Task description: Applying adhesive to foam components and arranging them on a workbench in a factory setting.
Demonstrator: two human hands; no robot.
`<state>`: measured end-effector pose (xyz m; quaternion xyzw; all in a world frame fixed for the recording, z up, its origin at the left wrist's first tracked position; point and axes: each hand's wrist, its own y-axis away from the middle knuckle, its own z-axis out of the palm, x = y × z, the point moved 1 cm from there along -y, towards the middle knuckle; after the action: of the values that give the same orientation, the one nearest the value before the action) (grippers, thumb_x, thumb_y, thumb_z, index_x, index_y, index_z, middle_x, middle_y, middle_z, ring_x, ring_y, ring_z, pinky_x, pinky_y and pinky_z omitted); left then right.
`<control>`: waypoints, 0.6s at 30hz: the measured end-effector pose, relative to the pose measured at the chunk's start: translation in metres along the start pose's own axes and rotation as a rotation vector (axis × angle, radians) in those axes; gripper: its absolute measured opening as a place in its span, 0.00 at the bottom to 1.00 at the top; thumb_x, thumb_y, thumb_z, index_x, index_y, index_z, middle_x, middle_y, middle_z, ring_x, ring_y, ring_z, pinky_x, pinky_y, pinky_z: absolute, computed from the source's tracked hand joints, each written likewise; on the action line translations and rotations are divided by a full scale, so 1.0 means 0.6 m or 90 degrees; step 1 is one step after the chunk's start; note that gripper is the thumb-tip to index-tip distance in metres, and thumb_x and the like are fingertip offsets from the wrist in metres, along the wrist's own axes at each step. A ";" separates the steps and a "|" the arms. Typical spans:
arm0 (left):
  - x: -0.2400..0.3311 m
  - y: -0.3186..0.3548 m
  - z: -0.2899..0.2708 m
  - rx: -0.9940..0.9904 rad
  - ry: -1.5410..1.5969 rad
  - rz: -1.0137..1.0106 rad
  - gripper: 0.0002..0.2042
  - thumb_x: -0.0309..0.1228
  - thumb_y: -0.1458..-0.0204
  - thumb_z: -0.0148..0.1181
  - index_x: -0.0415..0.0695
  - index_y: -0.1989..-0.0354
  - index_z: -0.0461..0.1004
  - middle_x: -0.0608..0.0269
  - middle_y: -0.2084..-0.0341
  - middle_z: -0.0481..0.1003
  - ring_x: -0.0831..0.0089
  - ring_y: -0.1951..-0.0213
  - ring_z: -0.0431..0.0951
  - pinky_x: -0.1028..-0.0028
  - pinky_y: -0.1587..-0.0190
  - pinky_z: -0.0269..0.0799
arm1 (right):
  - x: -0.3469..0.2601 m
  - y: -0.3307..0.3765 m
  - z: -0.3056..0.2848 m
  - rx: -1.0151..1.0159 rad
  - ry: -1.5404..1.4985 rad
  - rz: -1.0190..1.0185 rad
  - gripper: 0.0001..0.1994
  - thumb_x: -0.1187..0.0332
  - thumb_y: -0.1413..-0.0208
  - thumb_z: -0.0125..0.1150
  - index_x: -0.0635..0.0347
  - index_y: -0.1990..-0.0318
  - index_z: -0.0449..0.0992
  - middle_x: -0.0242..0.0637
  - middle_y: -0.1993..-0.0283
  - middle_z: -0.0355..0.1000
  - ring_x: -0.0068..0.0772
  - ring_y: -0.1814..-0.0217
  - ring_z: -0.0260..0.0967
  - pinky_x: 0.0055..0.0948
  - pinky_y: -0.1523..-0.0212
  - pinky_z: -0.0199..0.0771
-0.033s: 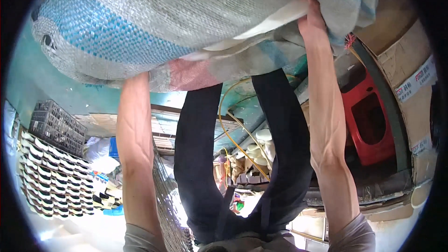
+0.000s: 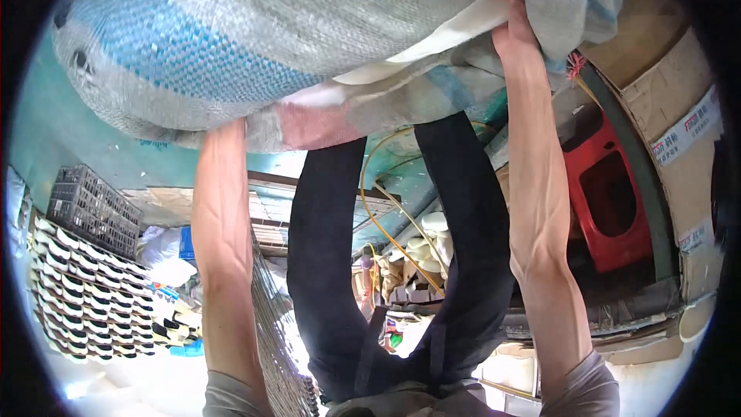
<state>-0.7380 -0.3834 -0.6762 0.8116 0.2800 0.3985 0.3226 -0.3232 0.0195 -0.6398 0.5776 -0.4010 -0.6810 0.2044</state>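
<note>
A large, bulging woven sack (image 2: 309, 15), pale grey with blue and pink bands, fills the top of the view. A white inner layer (image 2: 440, 42) shows in a fold along its lower side. At the right end of that fold my right hand (image 2: 515, 19) grips the sack, its fingertips tucked into the cloth. My left forearm (image 2: 224, 208) reaches up to the sack's lower left edge. The left hand itself is hidden behind the sack, so its fingers cannot be seen.
My dark-trousered legs (image 2: 328, 247) stand under the sack. A yellow hose (image 2: 378, 220) curves between them. A grey plastic crate (image 2: 96, 210) and stacked black-and-white pieces (image 2: 93, 293) stand left. A red plastic thing (image 2: 617, 193) and cardboard boxes (image 2: 679, 108) are at the right.
The sack has shifted very slightly, its blue band sliding a little to the right and its right end drawing in. Both arms hold nearly the same position.
</note>
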 end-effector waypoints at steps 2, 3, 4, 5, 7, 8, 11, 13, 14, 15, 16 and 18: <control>0.047 0.012 0.089 0.011 0.085 0.035 0.26 0.39 0.40 0.54 0.39 0.36 0.64 0.50 0.39 0.69 0.56 0.40 0.71 0.60 0.36 0.64 | -0.046 -0.041 -0.042 -0.027 0.018 -0.015 0.24 0.67 0.43 0.64 0.51 0.38 0.68 0.32 0.38 0.69 0.34 0.36 0.64 0.38 0.34 0.64; 0.075 0.035 0.096 0.016 0.101 0.051 0.26 0.39 0.40 0.54 0.39 0.36 0.64 0.50 0.39 0.69 0.56 0.40 0.71 0.60 0.36 0.64 | -0.073 -0.049 -0.060 -0.054 -0.012 0.005 0.26 0.66 0.41 0.64 0.49 0.35 0.66 0.32 0.33 0.65 0.34 0.33 0.61 0.38 0.31 0.61; 0.118 0.074 0.155 0.021 0.144 0.063 0.27 0.39 0.40 0.54 0.39 0.36 0.64 0.50 0.39 0.69 0.56 0.40 0.71 0.60 0.36 0.64 | -0.101 -0.054 -0.090 -0.054 0.015 -0.014 0.26 0.66 0.41 0.64 0.49 0.35 0.66 0.32 0.33 0.65 0.34 0.33 0.61 0.38 0.31 0.61; 0.175 0.108 0.185 0.029 0.167 0.080 0.27 0.39 0.40 0.54 0.39 0.35 0.64 0.50 0.39 0.69 0.56 0.40 0.71 0.60 0.36 0.64 | -0.136 -0.055 -0.109 -0.083 0.059 0.021 0.24 0.63 0.38 0.59 0.52 0.35 0.65 0.34 0.34 0.67 0.36 0.33 0.63 0.40 0.33 0.64; 0.290 0.158 0.193 0.047 0.192 0.111 0.27 0.39 0.40 0.54 0.39 0.35 0.64 0.50 0.39 0.69 0.57 0.40 0.70 0.60 0.36 0.64 | -0.181 -0.033 -0.124 -0.116 0.093 0.047 0.23 0.60 0.35 0.54 0.55 0.34 0.65 0.35 0.35 0.68 0.38 0.34 0.64 0.42 0.35 0.67; 0.317 0.177 0.152 0.058 0.182 0.119 0.27 0.39 0.40 0.54 0.39 0.35 0.64 0.50 0.39 0.69 0.57 0.40 0.70 0.60 0.35 0.64 | -0.180 0.004 -0.115 -0.096 0.116 0.112 0.23 0.58 0.34 0.52 0.55 0.35 0.65 0.36 0.36 0.68 0.39 0.35 0.66 0.43 0.36 0.68; 0.391 0.301 0.067 0.157 0.376 0.009 0.30 0.42 0.39 0.55 0.39 0.33 0.59 0.54 0.38 0.68 0.61 0.42 0.71 0.64 0.37 0.65 | -0.192 0.152 -0.084 -0.077 0.096 0.214 0.18 0.73 0.38 0.52 0.60 0.41 0.70 0.42 0.43 0.74 0.42 0.42 0.72 0.46 0.42 0.73; 0.514 0.362 0.048 0.135 0.474 -0.006 0.29 0.43 0.39 0.55 0.39 0.33 0.60 0.54 0.38 0.68 0.61 0.42 0.71 0.65 0.37 0.66 | -0.237 0.194 -0.156 -0.078 0.021 0.230 0.17 0.74 0.39 0.52 0.64 0.43 0.71 0.47 0.47 0.75 0.44 0.48 0.75 0.47 0.48 0.78; 0.583 0.399 0.038 0.107 0.556 -0.041 0.29 0.43 0.38 0.54 0.39 0.33 0.60 0.54 0.38 0.68 0.62 0.42 0.72 0.65 0.37 0.66 | -0.257 0.218 -0.196 -0.084 0.015 0.258 0.17 0.75 0.40 0.52 0.67 0.44 0.71 0.49 0.49 0.75 0.45 0.51 0.77 0.46 0.53 0.80; 0.640 0.465 0.013 0.078 0.626 -0.080 0.29 0.43 0.38 0.54 0.39 0.33 0.60 0.54 0.38 0.68 0.62 0.42 0.72 0.65 0.37 0.66 | -0.270 0.250 -0.224 -0.095 0.001 0.292 0.17 0.75 0.40 0.52 0.70 0.45 0.71 0.51 0.50 0.76 0.46 0.54 0.78 0.45 0.57 0.81; 0.686 0.509 -0.025 0.050 0.693 -0.117 0.29 0.43 0.38 0.53 0.39 0.34 0.61 0.53 0.38 0.68 0.62 0.42 0.72 0.66 0.37 0.66 | -0.285 0.290 -0.239 -0.077 0.017 0.289 0.17 0.76 0.42 0.54 0.74 0.46 0.71 0.53 0.52 0.76 0.47 0.56 0.78 0.45 0.59 0.82; 0.767 0.603 -0.107 0.001 0.812 -0.197 0.28 0.44 0.37 0.52 0.39 0.34 0.61 0.53 0.38 0.68 0.62 0.42 0.72 0.67 0.38 0.66 | -0.322 0.393 -0.220 -0.058 0.074 0.276 0.17 0.76 0.45 0.57 0.79 0.49 0.71 0.55 0.54 0.76 0.49 0.59 0.79 0.44 0.61 0.82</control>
<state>-0.4778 -0.2663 -0.1610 0.3666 0.5303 0.7503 0.1463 -0.1933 -0.0185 -0.3367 0.5065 -0.4721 -0.6043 0.3943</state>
